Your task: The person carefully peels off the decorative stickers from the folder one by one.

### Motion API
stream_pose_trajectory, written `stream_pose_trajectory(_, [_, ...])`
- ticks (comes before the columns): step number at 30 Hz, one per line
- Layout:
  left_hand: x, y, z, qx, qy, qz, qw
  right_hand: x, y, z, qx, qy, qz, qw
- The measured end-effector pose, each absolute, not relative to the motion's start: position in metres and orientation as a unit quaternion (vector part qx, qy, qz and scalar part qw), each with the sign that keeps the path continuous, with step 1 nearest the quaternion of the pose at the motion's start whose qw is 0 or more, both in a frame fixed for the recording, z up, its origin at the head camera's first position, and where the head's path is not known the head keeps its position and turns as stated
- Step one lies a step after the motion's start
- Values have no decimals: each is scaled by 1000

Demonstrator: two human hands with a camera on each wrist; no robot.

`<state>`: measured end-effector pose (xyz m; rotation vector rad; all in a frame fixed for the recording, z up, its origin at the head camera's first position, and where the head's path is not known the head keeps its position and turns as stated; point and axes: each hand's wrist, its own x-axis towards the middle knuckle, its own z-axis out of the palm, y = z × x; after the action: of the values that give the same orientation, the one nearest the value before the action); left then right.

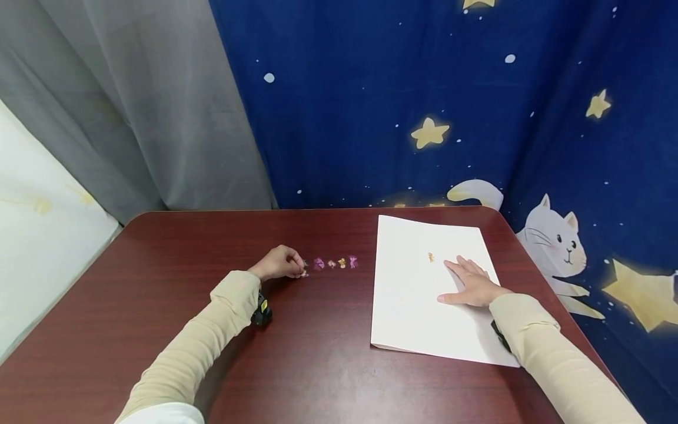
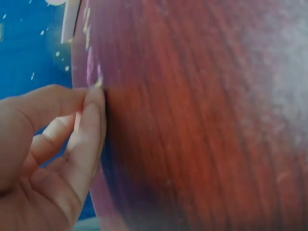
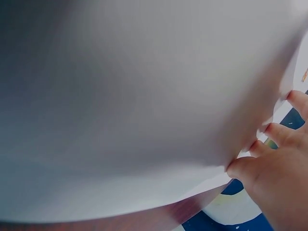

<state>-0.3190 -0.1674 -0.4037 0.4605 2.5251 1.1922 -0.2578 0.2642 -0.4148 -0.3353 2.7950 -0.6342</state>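
My left hand (image 1: 279, 263) is at the left end of a short row of small, colourful, flower-like pieces on the table. Thumb and index fingertip pinch the end piece (image 1: 304, 270), which the fingers partly cover. In the left wrist view its yellowish tip (image 2: 99, 83) shows at the fingertips. To its right lie a purple piece (image 1: 319, 264), pale and yellow ones, and another purple piece (image 1: 353, 262). My right hand (image 1: 471, 285) rests with spread fingers on a large white paper (image 1: 408, 306). One small orange-yellow piece (image 1: 431, 257) lies on that paper, left of the fingertips.
The dark red-brown table (image 1: 318, 365) has rounded far corners. The paper's near-left edge lifts slightly and looks layered. A grey curtain (image 1: 138, 106) and a blue star-patterned curtain (image 1: 360, 106) hang behind the table. On the left is a white surface (image 1: 37, 224).
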Motion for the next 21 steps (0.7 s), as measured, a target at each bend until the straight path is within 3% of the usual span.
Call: stream_pose_trajectory(21, [-315, -157, -403, 165, 931, 310, 98, -258, 264, -415, -118, 961, -215, 126])
